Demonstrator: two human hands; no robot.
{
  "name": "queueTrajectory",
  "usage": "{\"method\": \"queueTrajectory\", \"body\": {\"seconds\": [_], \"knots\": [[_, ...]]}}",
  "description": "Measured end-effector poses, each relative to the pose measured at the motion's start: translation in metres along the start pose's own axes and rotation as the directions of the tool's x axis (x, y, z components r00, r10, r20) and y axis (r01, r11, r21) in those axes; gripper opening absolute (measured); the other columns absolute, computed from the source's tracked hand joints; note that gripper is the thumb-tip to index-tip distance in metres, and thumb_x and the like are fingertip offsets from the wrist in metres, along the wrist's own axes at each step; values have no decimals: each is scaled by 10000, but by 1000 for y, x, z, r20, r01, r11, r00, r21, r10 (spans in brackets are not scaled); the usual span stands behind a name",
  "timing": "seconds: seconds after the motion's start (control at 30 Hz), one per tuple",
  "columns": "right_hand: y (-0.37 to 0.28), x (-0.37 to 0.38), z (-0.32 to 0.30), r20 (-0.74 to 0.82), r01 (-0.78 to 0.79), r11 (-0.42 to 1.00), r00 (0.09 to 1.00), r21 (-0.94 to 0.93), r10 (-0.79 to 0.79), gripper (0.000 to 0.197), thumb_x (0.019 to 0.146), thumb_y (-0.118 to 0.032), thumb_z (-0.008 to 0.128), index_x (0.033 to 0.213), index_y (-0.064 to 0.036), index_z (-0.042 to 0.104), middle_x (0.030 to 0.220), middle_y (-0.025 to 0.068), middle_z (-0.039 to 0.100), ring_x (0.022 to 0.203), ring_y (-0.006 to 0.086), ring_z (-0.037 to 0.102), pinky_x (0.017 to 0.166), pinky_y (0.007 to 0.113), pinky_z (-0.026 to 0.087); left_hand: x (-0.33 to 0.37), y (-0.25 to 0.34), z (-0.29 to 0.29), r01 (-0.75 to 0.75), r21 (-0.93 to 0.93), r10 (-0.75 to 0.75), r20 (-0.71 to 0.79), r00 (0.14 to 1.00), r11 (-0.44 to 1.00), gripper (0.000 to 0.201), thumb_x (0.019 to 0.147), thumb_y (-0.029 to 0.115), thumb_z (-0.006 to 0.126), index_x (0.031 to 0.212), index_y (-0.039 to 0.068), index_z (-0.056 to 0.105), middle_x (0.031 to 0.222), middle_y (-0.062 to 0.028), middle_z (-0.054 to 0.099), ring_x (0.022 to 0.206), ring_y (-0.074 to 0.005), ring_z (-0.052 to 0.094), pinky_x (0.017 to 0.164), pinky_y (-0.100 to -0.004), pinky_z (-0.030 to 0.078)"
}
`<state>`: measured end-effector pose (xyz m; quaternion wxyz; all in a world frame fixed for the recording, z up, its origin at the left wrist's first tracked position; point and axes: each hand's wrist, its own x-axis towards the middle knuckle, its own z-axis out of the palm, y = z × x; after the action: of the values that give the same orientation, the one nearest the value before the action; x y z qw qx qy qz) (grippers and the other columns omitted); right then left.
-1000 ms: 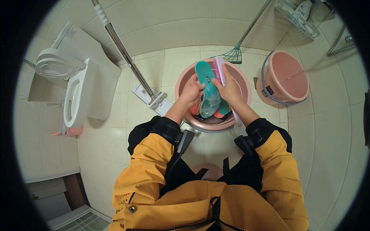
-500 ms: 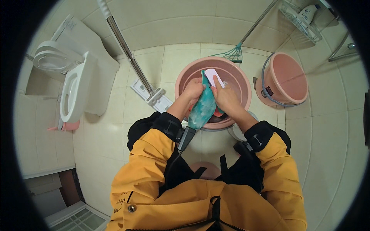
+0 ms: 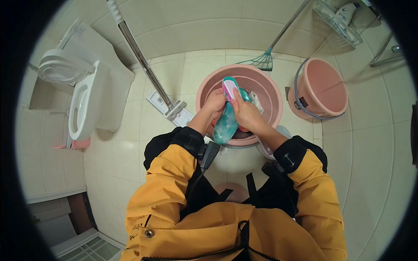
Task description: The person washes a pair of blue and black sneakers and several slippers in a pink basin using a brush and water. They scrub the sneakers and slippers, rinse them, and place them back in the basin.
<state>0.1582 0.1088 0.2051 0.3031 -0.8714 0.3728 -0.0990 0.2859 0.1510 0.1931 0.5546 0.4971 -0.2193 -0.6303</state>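
My left hand (image 3: 214, 103) is closed on the side of a teal sole-shaped piece (image 3: 225, 126), which looks like an insole or a slipper and is smeared with white foam. It slants over the near part of a pink basin (image 3: 273, 93). In my right hand (image 3: 246, 114) is a small scrub brush (image 3: 231, 90) with a white back and pink bristles, pressed to the upper end of the teal piece. White cloth-like material (image 3: 257, 103) and something orange-red lie in the basin, partly hidden by my hands.
A pink bucket (image 3: 324, 89) with a grey handle stands to the right. A green broom (image 3: 262, 61) leans behind the basin. To the left are a flat mop (image 3: 173, 111) and a white toilet (image 3: 98, 95). A wire shelf (image 3: 339, 21) hangs at the upper right.
The teal piece has turned more upright, and its upper end now shows behind the brush. My right hand has shifted slightly left and down with the brush, whose pink bristles now show.
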Motion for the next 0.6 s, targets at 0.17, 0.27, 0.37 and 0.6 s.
{"method": "queueTrajectory", "body": {"seconds": [0.17,0.27,0.37,0.6], "knots": [[-5,-6,-2,-54,-130,991,990,15,130,485,900,-324,303,1308,-66,246,680,268,562,624,412,557,569,488,421,1,-2,-3,-9,39,8,45,999,999,316,757,-62,393,1035,13,523,930,-79,582,829,-180,558,758,-314,454],[-10,-8,-7,109,-82,994,991,78,74,510,885,-348,299,1317,-86,230,731,298,560,702,449,554,670,510,437,2,-2,-1,-52,13,52,31,998,999,303,763,-51,396,1024,17,535,930,-66,582,832,-169,557,762,-303,450],[-10,-5,-11,-171,-155,979,969,133,177,529,880,-353,311,1331,-100,203,757,312,555,713,454,553,677,509,434,5,-3,-1,-56,32,47,244,969,998,277,775,-43,393,1004,17,537,925,-70,578,829,-179,555,765,-319,451],[0,-2,-1,-200,-74,985,974,154,105,484,896,-315,296,1311,-71,239,804,311,553,731,441,550,662,496,421,9,-8,-5,-47,-36,54,250,967,998,270,792,-34,420,1043,7,511,973,-78,571,877,-177,552,777,-317,457]]}}
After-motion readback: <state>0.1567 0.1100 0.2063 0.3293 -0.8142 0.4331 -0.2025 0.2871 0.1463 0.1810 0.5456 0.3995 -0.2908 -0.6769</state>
